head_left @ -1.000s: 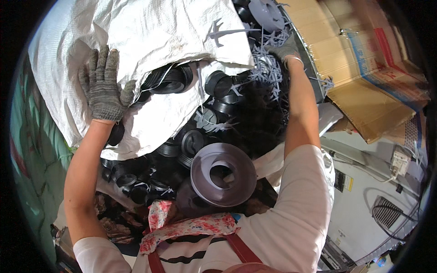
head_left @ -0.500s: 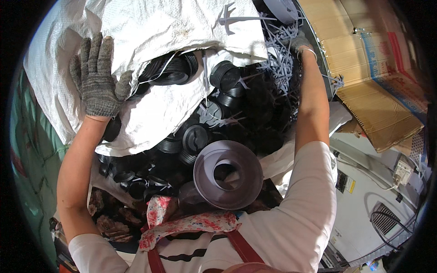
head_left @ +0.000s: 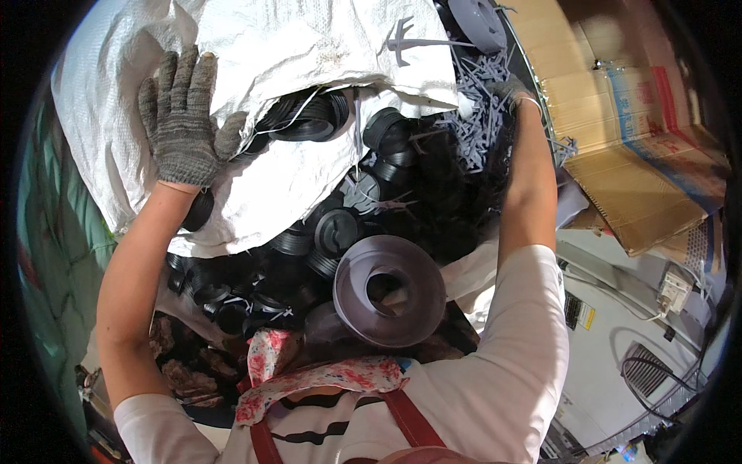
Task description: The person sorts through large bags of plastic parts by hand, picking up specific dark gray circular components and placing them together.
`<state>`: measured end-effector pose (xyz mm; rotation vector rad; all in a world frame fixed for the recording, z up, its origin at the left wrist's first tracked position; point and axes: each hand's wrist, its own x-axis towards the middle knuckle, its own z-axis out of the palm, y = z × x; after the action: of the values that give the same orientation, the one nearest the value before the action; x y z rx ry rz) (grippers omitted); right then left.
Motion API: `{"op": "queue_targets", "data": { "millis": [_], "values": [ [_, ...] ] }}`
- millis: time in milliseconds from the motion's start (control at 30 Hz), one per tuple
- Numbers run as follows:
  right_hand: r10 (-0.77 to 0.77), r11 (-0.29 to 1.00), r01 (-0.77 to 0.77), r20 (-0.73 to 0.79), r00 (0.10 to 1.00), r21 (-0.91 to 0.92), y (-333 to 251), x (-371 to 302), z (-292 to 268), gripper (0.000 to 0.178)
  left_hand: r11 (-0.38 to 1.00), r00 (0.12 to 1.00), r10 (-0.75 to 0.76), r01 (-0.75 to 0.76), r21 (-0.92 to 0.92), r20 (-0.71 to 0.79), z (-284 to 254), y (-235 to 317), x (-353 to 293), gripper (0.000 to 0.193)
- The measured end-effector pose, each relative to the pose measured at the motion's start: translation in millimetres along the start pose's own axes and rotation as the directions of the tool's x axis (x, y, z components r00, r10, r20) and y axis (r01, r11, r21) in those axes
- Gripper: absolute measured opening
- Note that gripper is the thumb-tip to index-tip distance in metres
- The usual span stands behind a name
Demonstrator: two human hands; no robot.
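Note:
My left hand (head_left: 185, 120), in a grey knitted glove, lies flat with its fingers spread on a white woven sack (head_left: 270, 42). Black round ribbed caps (head_left: 309, 116) show in the sack's opening beside the thumb. At the far right, my right hand (head_left: 510, 91), also gloved, reaches into a heap of thin grey branched plastic pieces (head_left: 481, 127). Its fingers are partly lost among the pieces, so I cannot tell whether they grip any. Several more black caps (head_left: 337, 232) lie in a pile between my arms.
A grey plastic ring-shaped part (head_left: 390, 334) sits close to my body. Another grey round part (head_left: 479, 23) lies beyond my right hand. Opened cardboard (head_left: 641, 185) stands at the right, above a pale machine (head_left: 603, 371) with cables. Green cloth (head_left: 66, 209) hangs at the left.
My right hand has come slightly nearer within the grey pieces. My left hand has slid a little to the right, still flat on the sack. The whole view has shifted slightly.

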<state>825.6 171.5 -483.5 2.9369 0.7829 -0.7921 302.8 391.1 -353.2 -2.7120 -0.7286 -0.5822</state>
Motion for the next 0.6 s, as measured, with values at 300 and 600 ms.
{"op": "queue_targets", "data": {
  "millis": [300,600],
  "values": [
    [-0.156,0.986,0.155,0.018,0.988,0.053,-18,-106,-48,0.081,0.993,0.980,-0.105,0.094,0.073,0.167,-8,7,2,0.070],
    [-0.300,0.741,0.260,-0.041,0.953,0.619,-38,-220,-95,0.046,0.986,0.956,-0.162,0.147,0.077,0.245,-22,13,6,0.068]
  ]
}}
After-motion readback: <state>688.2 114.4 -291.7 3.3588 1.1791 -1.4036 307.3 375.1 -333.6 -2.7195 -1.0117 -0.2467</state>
